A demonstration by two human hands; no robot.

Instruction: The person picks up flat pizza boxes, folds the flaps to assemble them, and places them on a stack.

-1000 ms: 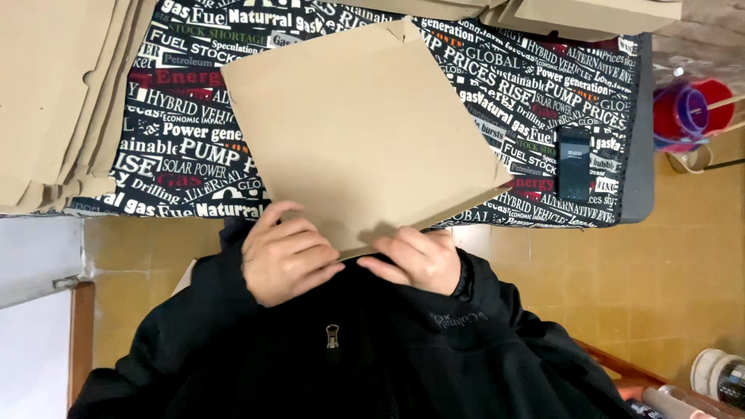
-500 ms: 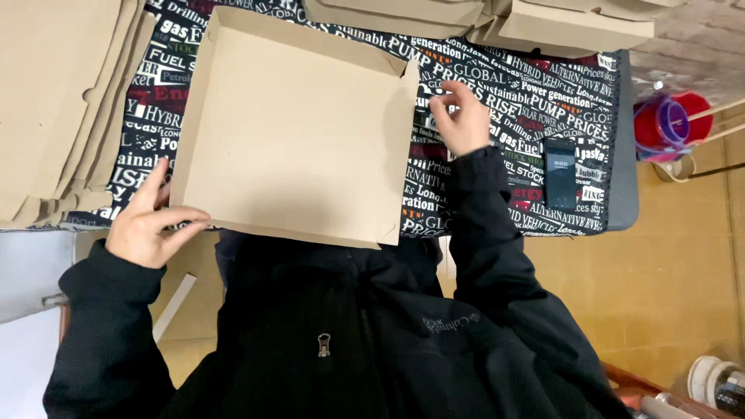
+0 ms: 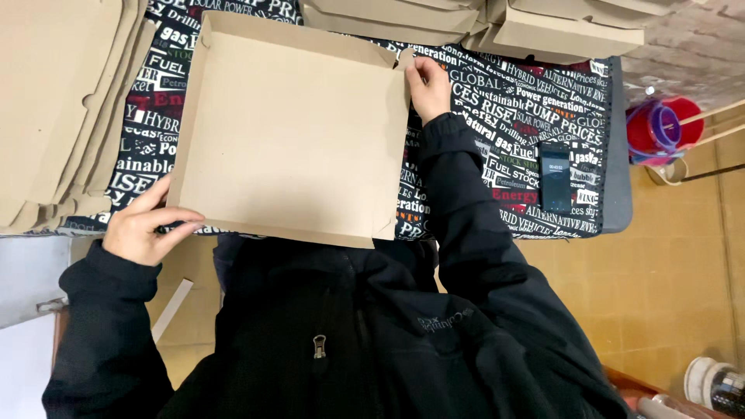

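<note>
While both hands [image 3: 143, 226] [image 3: 428, 87] pinch the cardboard tray [image 3: 291, 132], flat stacks [image 3: 54, 109] and a phone [image 3: 555, 175] flank it

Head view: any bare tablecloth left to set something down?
One free patch: printed tablecloth between the right hand holding the flat brown cardboard box and the black phone. Crowded: stacked cardboard sheets beyond the left hand, folded boxes along the far edge.
</note>
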